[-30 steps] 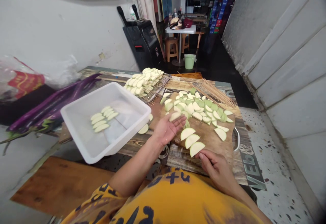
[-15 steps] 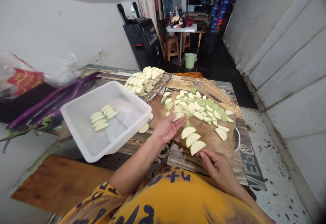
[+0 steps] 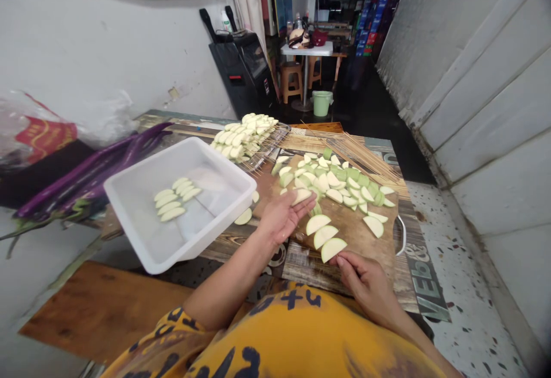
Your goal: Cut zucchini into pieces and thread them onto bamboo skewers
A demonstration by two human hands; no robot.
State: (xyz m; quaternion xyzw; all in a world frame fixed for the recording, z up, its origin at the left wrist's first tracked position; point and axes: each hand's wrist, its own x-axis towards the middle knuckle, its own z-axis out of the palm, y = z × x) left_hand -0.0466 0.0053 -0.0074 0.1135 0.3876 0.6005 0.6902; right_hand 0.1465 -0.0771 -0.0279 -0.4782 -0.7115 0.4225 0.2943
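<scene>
My right hand (image 3: 364, 277) pinches the near end of a skewer, mostly hidden, bearing three half-moon slices (image 3: 326, 236) of a white-fleshed, green-skinned vegetable. To its left, my left hand (image 3: 284, 216) is turned palm up over the cutting board's left part, fingers stretched out. Another slice (image 3: 302, 195) shows right at those fingers; whether it rests on them or lies behind is unclear. Many loose slices (image 3: 333, 179) cover the far half of the wooden cutting board (image 3: 357, 234). In a white plastic tub (image 3: 148, 260) on the left lie two short rows of skewered slices (image 3: 171, 205).
Filled skewers (image 3: 245, 136) are heaped on a tray behind the board. Bare bamboo skewers (image 3: 365, 154) lie at the far right. Long purple eggplants (image 3: 81, 177) sit left of the tub, near a plastic bag (image 3: 47, 134). A black speaker (image 3: 245, 71) stands beyond the table.
The loaded skewer has shifted very slightly left. Both hands otherwise keep the same pose, and the tub and board look unchanged.
</scene>
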